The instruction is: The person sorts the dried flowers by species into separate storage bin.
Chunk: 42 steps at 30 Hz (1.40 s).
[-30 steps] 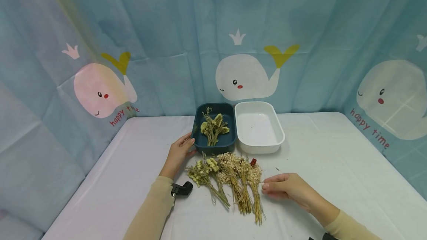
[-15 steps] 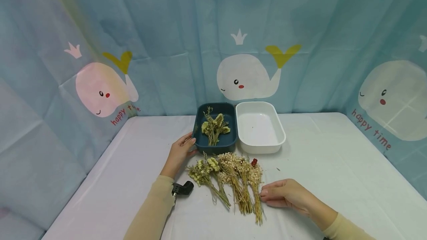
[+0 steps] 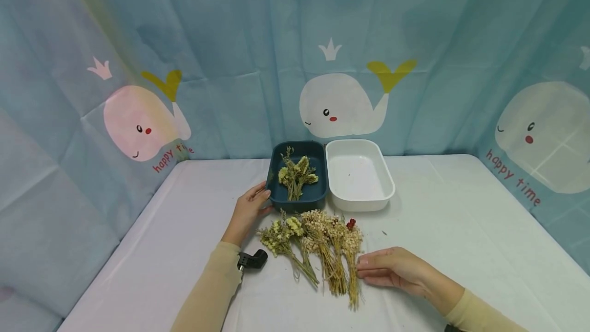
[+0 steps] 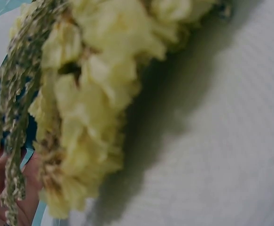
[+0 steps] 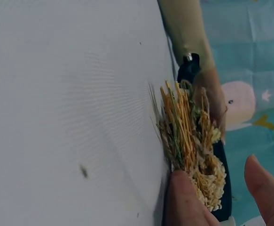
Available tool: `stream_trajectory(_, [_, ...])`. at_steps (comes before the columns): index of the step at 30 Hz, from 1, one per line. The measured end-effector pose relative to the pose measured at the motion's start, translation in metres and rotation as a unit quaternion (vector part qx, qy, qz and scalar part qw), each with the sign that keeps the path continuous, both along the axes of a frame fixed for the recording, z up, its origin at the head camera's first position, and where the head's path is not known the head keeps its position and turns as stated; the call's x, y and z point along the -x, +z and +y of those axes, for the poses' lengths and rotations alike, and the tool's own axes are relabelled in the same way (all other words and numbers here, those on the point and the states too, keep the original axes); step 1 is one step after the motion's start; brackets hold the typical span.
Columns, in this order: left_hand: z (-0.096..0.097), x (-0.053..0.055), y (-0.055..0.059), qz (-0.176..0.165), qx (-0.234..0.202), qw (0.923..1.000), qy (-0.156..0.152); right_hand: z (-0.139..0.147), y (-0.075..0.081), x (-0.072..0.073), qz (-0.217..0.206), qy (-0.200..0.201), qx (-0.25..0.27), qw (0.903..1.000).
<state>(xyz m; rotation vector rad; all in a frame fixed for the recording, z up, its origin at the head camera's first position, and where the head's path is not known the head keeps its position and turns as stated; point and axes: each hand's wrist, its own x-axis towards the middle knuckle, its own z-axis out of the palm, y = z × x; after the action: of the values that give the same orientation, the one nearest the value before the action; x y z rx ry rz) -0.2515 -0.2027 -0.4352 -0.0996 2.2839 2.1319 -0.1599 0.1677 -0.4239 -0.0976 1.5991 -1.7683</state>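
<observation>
My left hand (image 3: 248, 211) grips the left front side of a dark blue container (image 3: 273, 200), its thumb at the rim. Inside lie dried yellow flowers (image 3: 297, 174). In front is a row of dried flower bunches, yellow ones (image 3: 279, 237) left and cream ones (image 3: 318, 227) right. My right hand (image 3: 392, 270) touches the stems of the rightmost cream bunch (image 3: 352, 250) from the right. In the right wrist view its thumb (image 5: 266, 190) stands apart from its fingers (image 5: 183, 195), beside the stems. Yellow blooms (image 4: 97, 89) hide most of the left hand in the left wrist view.
A white container (image 3: 361, 206) stands directly right of the dark blue one, with only small specks in it. A red sprig (image 3: 351, 223) lies at the rightmost bunch. White cloth (image 3: 461, 219) covers the table; a blue whale-print curtain (image 3: 230, 106) hangs behind.
My right hand has moved slightly left, from beside the rightmost bunch to contact with its stems. Those stems have shifted a little left. My left hand stays at the dark blue container.
</observation>
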Motion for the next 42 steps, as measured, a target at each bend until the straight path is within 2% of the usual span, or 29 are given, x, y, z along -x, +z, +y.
stream_trajectory(6, [0.001, 0.000, 0.000, -0.003, 0.003, 1.0000, 0.000, -0.003, 0.004, 0.000, -0.012, 0.007, -0.009, 0.9999])
stream_trajectory(14, [0.003, -0.001, -0.001, -0.004, 0.003, 1.0000, 0.006, -0.007, -0.004, -0.001, -0.047, 0.004, 0.029, 0.9985])
stream_trajectory(18, [0.002, -0.001, 0.000, -0.007, 0.002, 0.9999, 0.010, -0.012, -0.006, -0.002, -0.048, -0.001, 0.025, 0.9985])
stream_trajectory(24, [0.001, -0.001, 0.000, -0.007, 0.001, 0.9999, 0.011, -0.028, -0.009, -0.005, -0.046, -0.057, 0.006, 0.9973])
stream_trajectory(32, [0.002, -0.003, 0.001, -0.005, 0.005, 0.9999, 0.011, -0.042, -0.014, -0.008, -0.015, -0.131, -0.037, 0.9906])
stream_trajectory(38, [0.002, -0.002, 0.000, -0.005, 0.001, 0.9999, 0.010, -0.036, -0.014, -0.010, -0.005, -0.148, -0.062, 0.9871])
stream_trajectory(42, [0.002, -0.003, 0.001, -0.006, 0.003, 0.9999, 0.012, -0.028, -0.013, -0.015, 0.003, -0.142, -0.059, 0.9882])
